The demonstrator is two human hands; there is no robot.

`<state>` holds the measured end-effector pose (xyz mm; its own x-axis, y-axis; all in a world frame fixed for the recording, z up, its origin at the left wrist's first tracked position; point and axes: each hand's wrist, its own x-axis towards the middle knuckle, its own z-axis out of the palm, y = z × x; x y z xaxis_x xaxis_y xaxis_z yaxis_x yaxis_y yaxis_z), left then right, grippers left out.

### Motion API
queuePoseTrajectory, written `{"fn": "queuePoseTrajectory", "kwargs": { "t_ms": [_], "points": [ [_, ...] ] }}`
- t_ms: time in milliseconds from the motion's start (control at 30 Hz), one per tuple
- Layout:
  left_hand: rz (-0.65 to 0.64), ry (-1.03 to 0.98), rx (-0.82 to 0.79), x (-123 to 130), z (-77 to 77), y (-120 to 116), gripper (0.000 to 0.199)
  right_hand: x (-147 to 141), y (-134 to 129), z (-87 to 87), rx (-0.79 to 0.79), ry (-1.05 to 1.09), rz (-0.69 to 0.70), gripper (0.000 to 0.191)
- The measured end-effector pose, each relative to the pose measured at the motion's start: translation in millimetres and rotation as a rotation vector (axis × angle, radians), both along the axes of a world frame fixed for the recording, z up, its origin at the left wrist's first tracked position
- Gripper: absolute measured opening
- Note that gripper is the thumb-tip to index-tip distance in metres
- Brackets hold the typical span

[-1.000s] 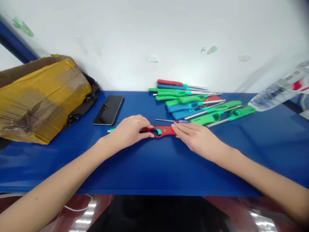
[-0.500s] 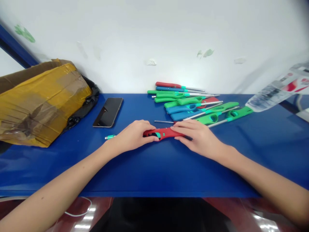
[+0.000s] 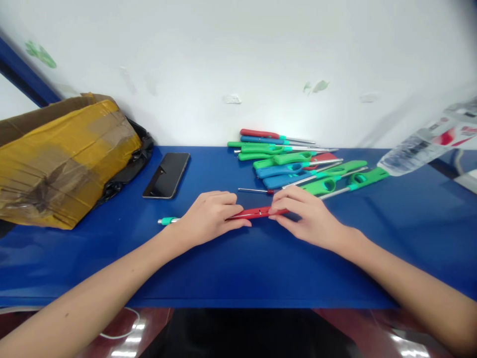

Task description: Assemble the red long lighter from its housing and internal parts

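Observation:
A red utility lighter (image 3: 257, 213) lies lengthwise between my two hands, its narrow edge turned up, just above or on the blue table. My left hand (image 3: 212, 216) is closed round its left part, with thumb and fingers along the sides. A metal piece with a teal end (image 3: 168, 221) shows to the left, past that wrist. My right hand (image 3: 307, 214) pinches the lighter's right end, which the fingers partly hide. Just beyond the right fingertips is a thin screwdriver (image 3: 257, 191) with a dark red collar; its handle is hidden behind that hand.
Several green, blue and red lighters (image 3: 286, 170) are heaped near the wall. A phone (image 3: 166, 175) lies at left, beside a taped package (image 3: 63, 164) with black plastic. At right, a clear water bottle (image 3: 421, 141) leans over the blue table (image 3: 238, 268), whose front edge is near me.
The red lighter has been rolled in my hands, from its broad side with the trigger opening to its narrow edge. My left hand has come slightly nearer to me.

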<state>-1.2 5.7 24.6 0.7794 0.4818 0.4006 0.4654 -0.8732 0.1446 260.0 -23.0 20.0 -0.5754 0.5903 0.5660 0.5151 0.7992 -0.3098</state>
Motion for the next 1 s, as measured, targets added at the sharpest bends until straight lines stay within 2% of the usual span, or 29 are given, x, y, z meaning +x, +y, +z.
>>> {"fn": "queuePoseTrajectory", "kwargs": {
  "t_ms": [133, 333, 533, 700, 867, 1000],
  "points": [
    [0.006, -0.012, -0.03, 0.9, 0.2, -1.7, 0.04, 0.5, 1.2, -1.4, 0.032, -0.031, -0.02, 0.019],
    [0.011, -0.107, -0.376, 1.5, 7.5, -1.8, 0.022, 1.2, 2.2, -4.3, 0.054, -0.06, -0.027, 0.019],
    [-0.05, -0.097, -0.53, -1.2, 16.7, 5.1, 0.02, 0.0, 1.3, -4.9, 0.063, -0.085, -0.024, 0.019],
    [-0.06, -0.029, -0.556, -4.2, 24.5, 6.2, 0.02, -1.3, 0.1, -3.5, 0.058, -0.133, 0.0, 0.02],
    [-0.065, 0.01, -0.565, -4.9, 30.3, 4.3, 0.025, -1.7, -1.3, -3.1, 0.145, -0.175, 0.006, 0.02],
    [-0.014, 0.114, -0.493, -2.3, 38.2, -0.5, 0.02, -2.7, -1.8, -3.5, 0.179, -0.181, 0.012, 0.02]
  ]
}}
